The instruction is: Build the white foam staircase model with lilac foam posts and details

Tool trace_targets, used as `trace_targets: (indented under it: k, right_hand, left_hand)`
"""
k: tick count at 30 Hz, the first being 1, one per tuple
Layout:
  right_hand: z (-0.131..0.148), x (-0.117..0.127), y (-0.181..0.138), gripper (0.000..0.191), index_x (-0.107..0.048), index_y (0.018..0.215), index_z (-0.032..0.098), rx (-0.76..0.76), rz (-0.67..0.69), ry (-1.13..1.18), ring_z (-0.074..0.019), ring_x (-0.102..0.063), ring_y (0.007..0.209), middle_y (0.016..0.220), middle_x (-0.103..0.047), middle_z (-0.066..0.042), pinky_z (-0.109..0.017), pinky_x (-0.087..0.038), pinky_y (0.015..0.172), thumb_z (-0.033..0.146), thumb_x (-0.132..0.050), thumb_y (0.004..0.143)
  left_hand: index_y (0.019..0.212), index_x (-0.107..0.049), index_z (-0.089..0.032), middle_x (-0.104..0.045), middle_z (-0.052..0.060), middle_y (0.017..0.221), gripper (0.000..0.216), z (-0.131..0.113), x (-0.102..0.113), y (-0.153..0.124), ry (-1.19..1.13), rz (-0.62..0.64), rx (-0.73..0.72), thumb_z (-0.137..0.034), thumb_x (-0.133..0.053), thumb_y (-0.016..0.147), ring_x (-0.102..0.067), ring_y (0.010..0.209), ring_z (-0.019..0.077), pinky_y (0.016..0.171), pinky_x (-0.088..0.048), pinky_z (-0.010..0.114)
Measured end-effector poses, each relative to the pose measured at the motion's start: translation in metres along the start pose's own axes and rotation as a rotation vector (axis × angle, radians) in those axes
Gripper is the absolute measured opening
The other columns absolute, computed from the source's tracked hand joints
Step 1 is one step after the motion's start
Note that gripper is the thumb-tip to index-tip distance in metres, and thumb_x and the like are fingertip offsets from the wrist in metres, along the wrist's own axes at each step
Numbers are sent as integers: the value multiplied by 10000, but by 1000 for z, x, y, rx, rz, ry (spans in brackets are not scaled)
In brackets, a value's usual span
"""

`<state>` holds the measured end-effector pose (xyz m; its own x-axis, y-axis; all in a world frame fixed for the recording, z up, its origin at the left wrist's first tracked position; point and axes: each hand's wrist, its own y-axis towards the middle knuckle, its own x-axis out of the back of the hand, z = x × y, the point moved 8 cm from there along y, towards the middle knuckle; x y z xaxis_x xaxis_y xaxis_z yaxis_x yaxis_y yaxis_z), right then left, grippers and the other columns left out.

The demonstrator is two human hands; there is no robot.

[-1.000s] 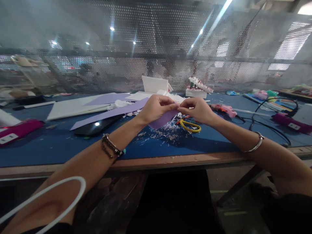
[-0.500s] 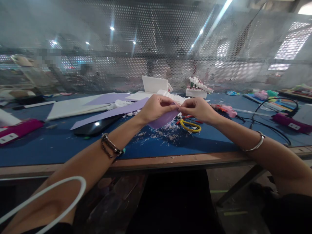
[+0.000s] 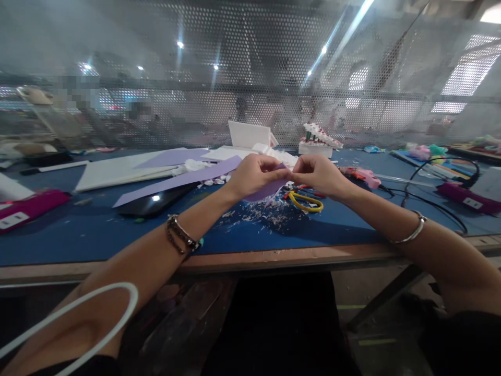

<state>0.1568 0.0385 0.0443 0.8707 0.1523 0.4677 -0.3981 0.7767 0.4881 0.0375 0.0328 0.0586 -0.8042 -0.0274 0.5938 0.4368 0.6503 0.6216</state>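
A small piece of purple paper [image 3: 263, 194] hangs between my hands above the table. My left hand [image 3: 256, 175] pinches it between thumb and fingers. The fingertips of my right hand [image 3: 315, 175] are pressed together at the paper's right edge, touching or nearly touching the left fingertips. Just below lie scissors with yellow handles [image 3: 306, 202], partly hidden, among scattered paper scraps [image 3: 270, 219]. To the left, a long purple strip [image 3: 176, 180] rests across a dark, glossy object [image 3: 158, 201].
White boards [image 3: 117, 172] lie at the left, near a magenta pouch [image 3: 33, 209]. A pink glue gun [image 3: 368, 178] with a black cable sits at the right, before a second magenta pouch [image 3: 467, 198]. A white model [image 3: 319, 141] stands at the back. The wooden table edge [image 3: 282, 257] runs in front.
My left hand has shifted slightly to the right, and less of the purple piece shows beneath it. The right hand stays almost in place, its fingers slightly repositioned.
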Motion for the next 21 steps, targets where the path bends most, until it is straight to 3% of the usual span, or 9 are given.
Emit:
trace_targets:
  k: [6,14,21]
  right_hand:
    - [-1,-2,0,419,-477,598,161,0,12,2,-57,-466,517,543,-524,30,-207,-338,478,477,-751,620]
    - [10,3,-1,286,-478,603,164,100,-26,-188,-57,-445,553,578,-520,35,-215,-336,525,316,-707,681]
    - [13,4,-1,252,-495,616,163,160,-67,-257,-73,-457,562,587,-537,21,-231,-343,543,324,-674,692]
  left_hand:
    - [588,-609,-151,-547,-13,556,409,-10,0,-2,101,-45,-87,-522,-611,759,-460,557,97,541,-352,220]
    - [612,-625,-147,-605,6,618,389,-9,-2,-2,104,-25,-95,-503,-605,768,-512,604,110,586,-389,217]
    - [622,-626,-142,-601,5,603,399,-9,1,-3,108,-94,-97,-519,-621,751,-510,595,110,597,-404,222]
